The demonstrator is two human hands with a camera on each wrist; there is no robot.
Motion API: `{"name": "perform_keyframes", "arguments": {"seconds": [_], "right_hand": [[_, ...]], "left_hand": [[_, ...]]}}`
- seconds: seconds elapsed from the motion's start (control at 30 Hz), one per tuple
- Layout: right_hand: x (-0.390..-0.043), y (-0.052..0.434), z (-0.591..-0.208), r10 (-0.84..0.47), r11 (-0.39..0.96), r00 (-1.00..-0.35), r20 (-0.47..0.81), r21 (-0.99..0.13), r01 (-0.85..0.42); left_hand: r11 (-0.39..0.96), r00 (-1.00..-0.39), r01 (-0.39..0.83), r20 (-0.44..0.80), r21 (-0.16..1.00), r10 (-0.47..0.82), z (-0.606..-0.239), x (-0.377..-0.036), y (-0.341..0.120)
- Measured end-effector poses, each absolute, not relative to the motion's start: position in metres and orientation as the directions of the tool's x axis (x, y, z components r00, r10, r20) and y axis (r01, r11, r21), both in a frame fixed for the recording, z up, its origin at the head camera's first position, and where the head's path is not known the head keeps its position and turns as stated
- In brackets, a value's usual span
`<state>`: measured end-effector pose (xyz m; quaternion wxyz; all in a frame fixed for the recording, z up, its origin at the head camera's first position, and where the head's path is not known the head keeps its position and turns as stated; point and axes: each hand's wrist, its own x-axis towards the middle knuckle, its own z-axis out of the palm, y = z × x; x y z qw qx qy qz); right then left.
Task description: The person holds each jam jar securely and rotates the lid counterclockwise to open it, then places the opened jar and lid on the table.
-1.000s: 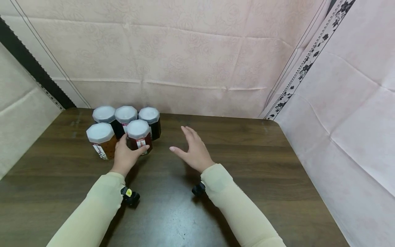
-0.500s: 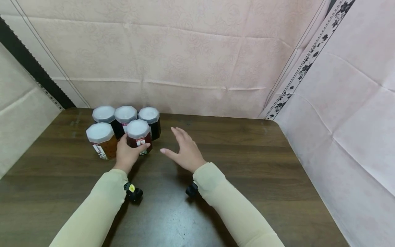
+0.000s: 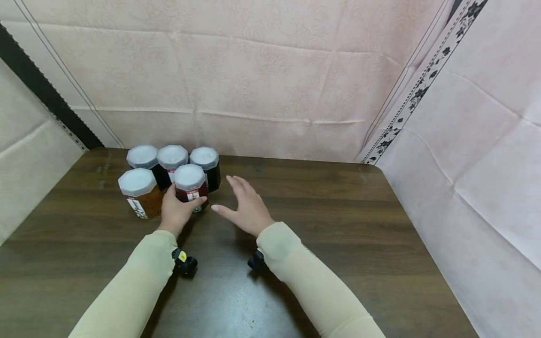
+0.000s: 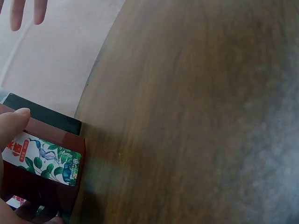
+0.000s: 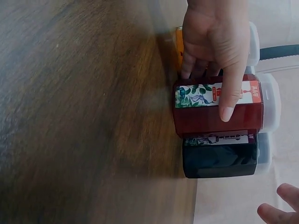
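Gripping the red jar (image 3: 191, 187) with our left hand (image 3: 176, 211), we have the thumb laid across its leaf-printed label (image 5: 212, 94) and the other fingers curled round its far side. The jar stands upright on the dark wooden table (image 3: 321, 225), at about eleven o'clock from us, in the front row of a cluster of five white-lidded jars. The amber jar (image 3: 139, 192) stands just beside it at nine o'clock, and the black jar (image 3: 207, 166) just behind it at one o'clock, flank to flank in the right wrist view.

Our right hand (image 3: 245, 209) hovers near the jar at three o'clock, fingers straight and spread, holding nothing and touching nothing.

We judge the step in hand to be the securing of the red jar, with the jar not yet lifted from the table. The next move, as we read it, calls for a straight draw toward us or upward, because the neighbours crowd so close that any sideways swing could knock them. The right hand seems placed to take the jar's free side.
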<state>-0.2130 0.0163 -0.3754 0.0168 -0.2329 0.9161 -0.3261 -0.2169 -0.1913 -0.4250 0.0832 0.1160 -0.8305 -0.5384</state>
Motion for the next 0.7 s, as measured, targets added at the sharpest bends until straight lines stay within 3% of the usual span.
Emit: {"name": "perform_keyframes", "arguments": {"seconds": [0.4, 0.7], "right_hand": [[-0.2132, 0.0109, -0.3761, -0.431, 0.67, -0.897, 0.101, -0.63, -0.393], [-0.2145, 0.0111, -0.3745, -0.43, 0.661, -0.897, 0.105, -0.64, -0.392]], "left_hand": [[0.351, -0.955, -0.145, -0.038, 0.925, -0.294, -0.4236, -0.2143, -0.1916], [0.356, -0.965, -0.082, 0.015, 0.931, -0.261, -0.4225, -0.2115, -0.1921]]}}
